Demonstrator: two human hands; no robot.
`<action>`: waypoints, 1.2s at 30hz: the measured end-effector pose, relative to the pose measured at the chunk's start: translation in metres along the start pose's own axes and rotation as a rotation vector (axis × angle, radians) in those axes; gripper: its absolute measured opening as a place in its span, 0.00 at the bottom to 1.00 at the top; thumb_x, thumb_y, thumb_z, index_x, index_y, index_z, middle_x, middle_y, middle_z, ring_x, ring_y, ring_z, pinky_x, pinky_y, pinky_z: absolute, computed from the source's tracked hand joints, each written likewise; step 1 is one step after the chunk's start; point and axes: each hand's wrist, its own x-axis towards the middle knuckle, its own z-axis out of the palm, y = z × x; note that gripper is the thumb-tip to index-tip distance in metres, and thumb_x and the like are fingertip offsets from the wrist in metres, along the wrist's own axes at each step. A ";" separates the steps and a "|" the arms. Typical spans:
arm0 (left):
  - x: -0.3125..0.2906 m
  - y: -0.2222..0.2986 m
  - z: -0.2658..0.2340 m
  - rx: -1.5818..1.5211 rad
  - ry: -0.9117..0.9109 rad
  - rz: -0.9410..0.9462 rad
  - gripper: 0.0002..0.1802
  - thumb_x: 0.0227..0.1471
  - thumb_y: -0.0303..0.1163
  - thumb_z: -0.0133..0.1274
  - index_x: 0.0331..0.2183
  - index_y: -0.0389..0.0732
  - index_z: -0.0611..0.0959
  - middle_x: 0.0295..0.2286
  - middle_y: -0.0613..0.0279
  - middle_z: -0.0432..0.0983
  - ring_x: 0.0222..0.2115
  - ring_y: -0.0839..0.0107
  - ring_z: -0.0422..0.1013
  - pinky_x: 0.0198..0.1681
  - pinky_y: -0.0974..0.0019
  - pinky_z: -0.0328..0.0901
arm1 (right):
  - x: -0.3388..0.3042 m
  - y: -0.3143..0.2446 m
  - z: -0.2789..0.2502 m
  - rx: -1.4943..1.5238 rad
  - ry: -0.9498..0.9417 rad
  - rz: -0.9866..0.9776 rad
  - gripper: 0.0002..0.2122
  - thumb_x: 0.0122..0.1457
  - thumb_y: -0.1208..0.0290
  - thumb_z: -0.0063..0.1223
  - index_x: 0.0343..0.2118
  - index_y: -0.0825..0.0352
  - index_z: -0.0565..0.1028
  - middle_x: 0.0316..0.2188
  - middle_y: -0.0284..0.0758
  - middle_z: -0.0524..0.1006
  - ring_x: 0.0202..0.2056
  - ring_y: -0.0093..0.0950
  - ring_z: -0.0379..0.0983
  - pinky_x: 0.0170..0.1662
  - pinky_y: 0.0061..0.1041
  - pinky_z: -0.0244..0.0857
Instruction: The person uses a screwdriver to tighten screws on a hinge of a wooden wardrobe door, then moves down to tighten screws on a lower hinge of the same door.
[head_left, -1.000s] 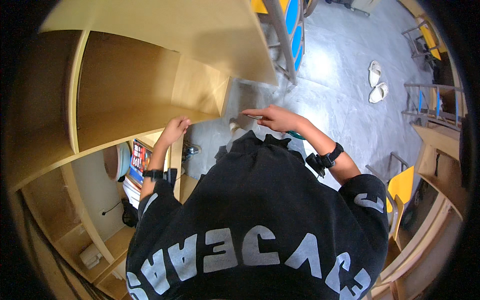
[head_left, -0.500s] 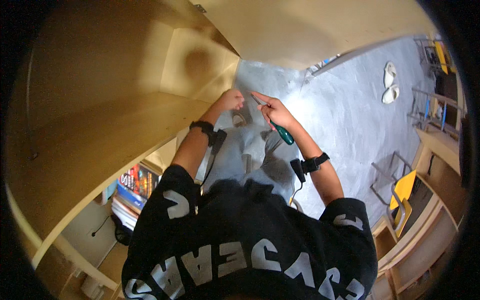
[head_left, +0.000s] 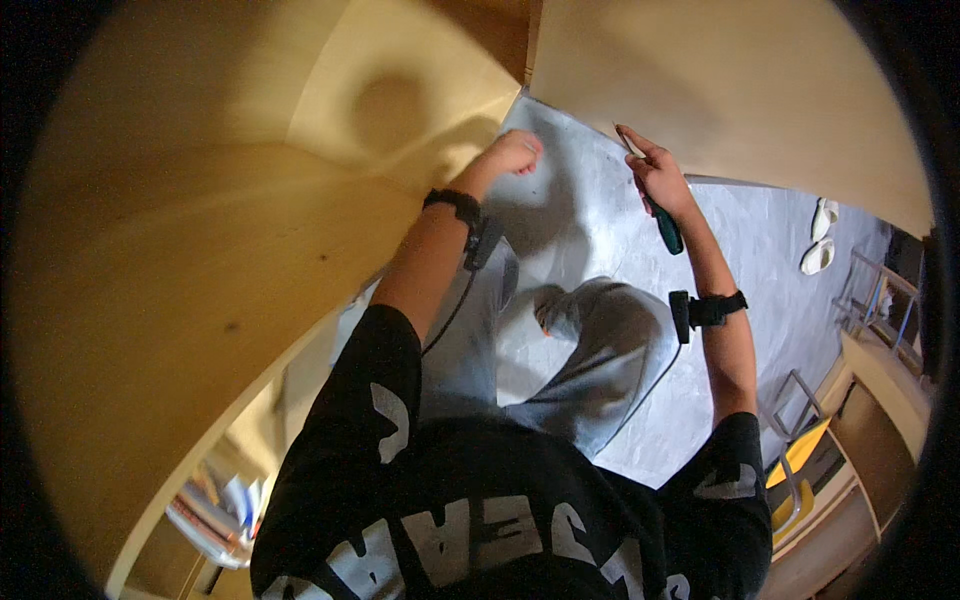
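Observation:
In my right hand (head_left: pixel 661 180) is a screwdriver with a dark green handle (head_left: pixel 668 232). The handle hangs below my palm, while the thin shaft runs up along my outstretched index finger toward the open wooden cabinet door (head_left: pixel 730 100). My left hand (head_left: pixel 514 153) is closed, its fingers curled at the inner corner of the wooden cabinet; whatever they hold, if anything, is hidden. A gap of bare floor lies between the two hands. Each forearm wears a black strap with a small device and cable.
At my left runs the cabinet's wide wooden shelf (head_left: pixel 250 250), with books (head_left: pixel 215 515) below it. My bent knees are over the grey floor (head_left: pixel 640 420). White shoes (head_left: pixel 819 240) lie at the right, near a yellow chair (head_left: pixel 798 455) and wooden furniture (head_left: pixel 880 440).
Both hands have moved apart and up in the picture, the right one carrying the screwdriver to the door's edge. My view has shifted closer to the cabinet, and my legs have bent.

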 end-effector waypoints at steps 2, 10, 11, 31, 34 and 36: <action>0.028 -0.015 -0.032 -0.012 0.087 0.047 0.13 0.45 0.24 0.46 0.37 0.33 0.75 0.22 0.54 0.75 0.21 0.71 0.71 0.24 0.69 0.66 | 0.018 0.012 0.009 -0.097 -0.010 -0.018 0.21 0.56 0.74 0.40 0.55 0.57 0.62 0.09 0.33 0.65 0.08 0.22 0.59 0.14 0.25 0.59; 0.041 -0.065 -0.071 0.151 0.431 0.380 0.19 0.45 0.20 0.46 0.43 0.36 0.73 0.24 0.56 0.75 0.23 0.72 0.70 0.26 0.68 0.65 | 0.009 -0.006 0.017 -0.467 -0.121 -0.386 0.23 0.52 0.78 0.43 0.53 0.57 0.64 0.26 0.51 0.71 0.18 0.38 0.65 0.30 0.30 0.63; 0.036 -0.063 -0.069 0.126 0.381 0.430 0.20 0.45 0.21 0.47 0.44 0.37 0.73 0.25 0.57 0.75 0.24 0.73 0.70 0.27 0.67 0.66 | 0.011 -0.013 0.016 -0.441 -0.122 -0.428 0.23 0.51 0.78 0.43 0.53 0.58 0.64 0.27 0.51 0.72 0.18 0.38 0.65 0.30 0.30 0.63; 0.027 -0.034 -0.127 0.018 0.071 0.198 0.25 0.50 0.31 0.46 0.52 0.48 0.67 0.18 0.69 0.68 0.18 0.81 0.60 0.21 0.76 0.58 | 0.046 -0.007 0.088 0.063 -0.337 -0.096 0.23 0.54 0.77 0.36 0.56 0.59 0.60 0.10 0.34 0.65 0.08 0.23 0.60 0.12 0.24 0.60; 0.018 -0.026 -0.121 0.038 0.074 0.199 0.26 0.50 0.30 0.45 0.53 0.46 0.66 0.16 0.70 0.66 0.16 0.82 0.57 0.19 0.76 0.56 | 0.060 0.000 0.096 0.099 -0.281 -0.099 0.22 0.57 0.75 0.37 0.57 0.61 0.58 0.09 0.30 0.62 0.07 0.21 0.58 0.13 0.22 0.59; 0.024 -0.029 -0.119 -0.014 0.046 0.213 0.26 0.50 0.29 0.46 0.53 0.45 0.65 0.17 0.69 0.67 0.16 0.82 0.58 0.20 0.76 0.56 | 0.073 0.011 0.102 0.200 -0.218 -0.082 0.22 0.57 0.75 0.36 0.57 0.61 0.57 0.09 0.30 0.62 0.07 0.21 0.58 0.12 0.22 0.58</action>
